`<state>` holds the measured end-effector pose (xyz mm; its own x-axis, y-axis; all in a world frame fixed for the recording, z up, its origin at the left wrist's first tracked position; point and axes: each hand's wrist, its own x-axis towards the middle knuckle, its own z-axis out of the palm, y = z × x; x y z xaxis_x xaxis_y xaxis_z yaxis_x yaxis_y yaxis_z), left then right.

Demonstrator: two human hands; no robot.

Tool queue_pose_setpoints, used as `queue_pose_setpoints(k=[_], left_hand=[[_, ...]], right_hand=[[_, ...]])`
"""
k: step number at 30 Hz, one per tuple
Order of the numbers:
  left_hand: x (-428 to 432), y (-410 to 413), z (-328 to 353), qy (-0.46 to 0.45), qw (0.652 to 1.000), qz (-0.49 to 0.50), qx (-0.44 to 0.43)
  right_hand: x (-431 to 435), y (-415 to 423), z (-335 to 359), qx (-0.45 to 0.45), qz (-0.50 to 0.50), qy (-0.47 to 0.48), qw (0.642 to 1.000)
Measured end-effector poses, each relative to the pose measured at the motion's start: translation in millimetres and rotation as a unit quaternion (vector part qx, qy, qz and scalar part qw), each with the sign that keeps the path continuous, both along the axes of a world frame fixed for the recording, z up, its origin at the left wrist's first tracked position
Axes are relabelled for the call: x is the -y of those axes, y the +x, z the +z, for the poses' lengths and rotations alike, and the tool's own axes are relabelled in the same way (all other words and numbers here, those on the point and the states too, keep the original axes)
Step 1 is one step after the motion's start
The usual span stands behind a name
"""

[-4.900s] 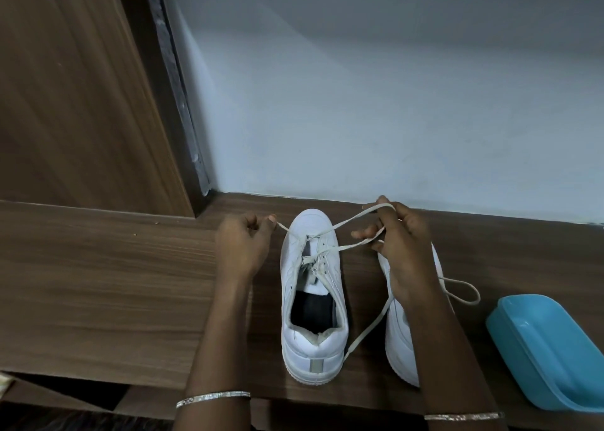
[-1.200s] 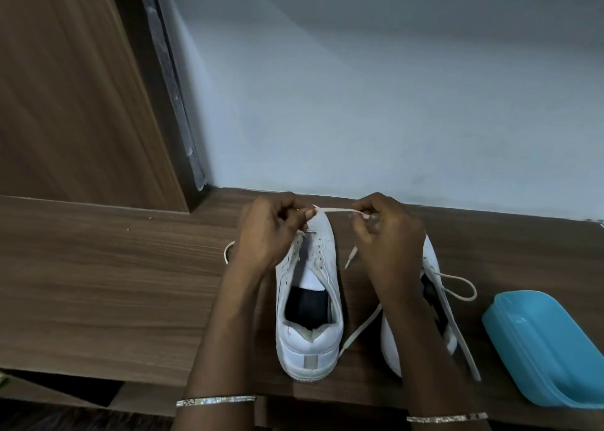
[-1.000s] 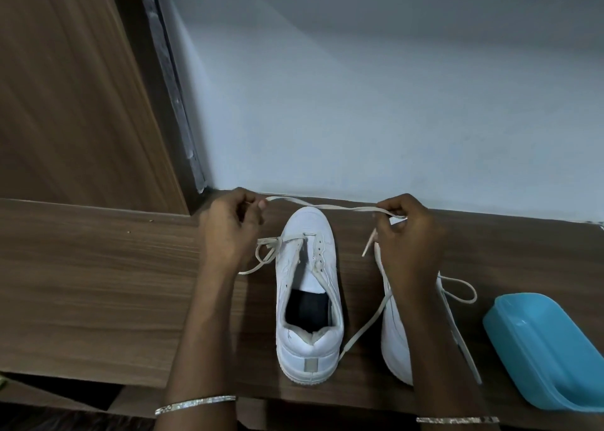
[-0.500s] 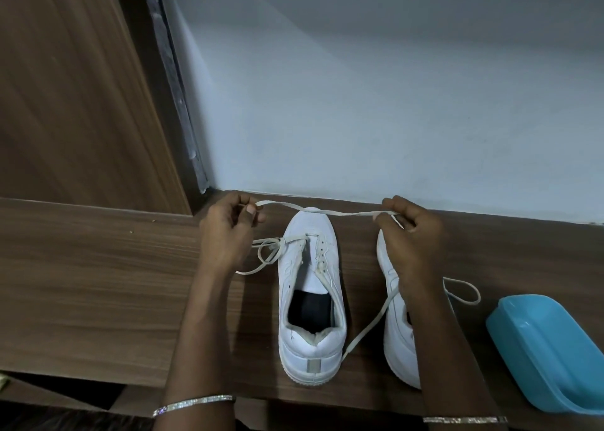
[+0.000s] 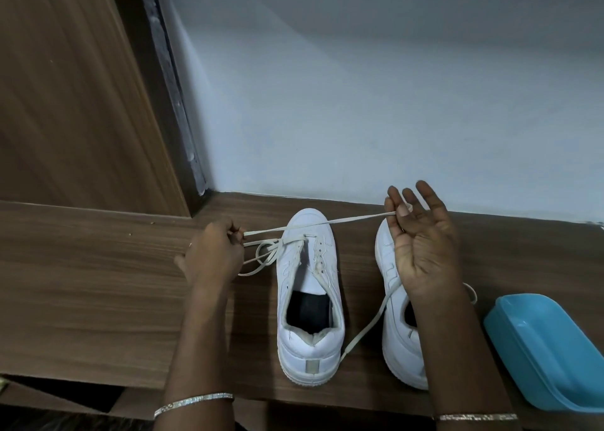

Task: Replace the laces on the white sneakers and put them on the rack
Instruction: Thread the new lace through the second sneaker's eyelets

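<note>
Two white sneakers stand toes to the wall on a wooden shelf (image 5: 81, 283). The left sneaker (image 5: 309, 296) has its cream lace (image 5: 330, 223) mostly pulled out of the eyelets. The lace stretches taut across the toe between both hands, with loose loops lying left of the shoe. My left hand (image 5: 212, 254) pinches the lace near the shoe's left side. My right hand (image 5: 420, 244), palm up, pinches the lace's other end between thumb and forefinger, its other fingers spread. My right arm partly covers the right sneaker (image 5: 397, 326), whose own lace trails out.
A light blue plastic tub (image 5: 542, 349) sits at the shelf's right edge near the right sneaker. A wooden panel (image 5: 65, 103) rises at the left, and a pale wall (image 5: 392, 103) stands right behind the shoes. The shelf's front edge is near my wrists.
My right hand turned palm up and opened its outer fingers, moving right and pulling the lace taut. My left hand dropped a little, staying left of the shoe.
</note>
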<state>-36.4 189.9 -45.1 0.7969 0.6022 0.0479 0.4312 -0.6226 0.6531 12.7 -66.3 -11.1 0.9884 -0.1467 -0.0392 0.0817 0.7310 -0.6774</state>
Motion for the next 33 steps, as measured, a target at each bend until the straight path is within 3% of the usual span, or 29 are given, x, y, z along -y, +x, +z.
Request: queue_pose_setpoints(k=[5,9,12,14,17,20,26,30,33], left_hand=[[1,1,-2,-0.002,0.999,-0.023,-0.036],[4,9,0,0.002,0.992,-0.102,0.079],[26,9,24,-0.118,0.951,-0.232,0.165],[43,8,34,-0.231,0.904,-0.325,0.152],[57,9,32,-0.284,0.868,-0.386,0.127],[56,10,28,-0.316,0.875,-0.342,0.137],[39,11,22,-0.268,0.909,-0.279,0.157],[28,13,14,-0.218,0.925,-0.271,0.149],[31,13,15,-0.235,0.920,-0.282,0.137]], right_hand=[[-7,-4,5,0.017,0.014,0.014,1.000],[-20,-11,8,0.045,0.041,-0.042,0.997],[-32,-18,8,0.090,0.076,-0.102,0.988],[-41,-21,9,0.119,0.105,-0.139,0.978],[-51,-24,9,0.142,0.130,-0.168,0.967],[-51,-24,7,0.133,0.122,-0.148,0.972],[-37,-15,-2,0.039,0.046,-0.184,0.981],[-31,-12,-5,0.061,0.032,-0.238,0.969],[-35,-15,-4,0.079,0.047,-0.294,0.951]])
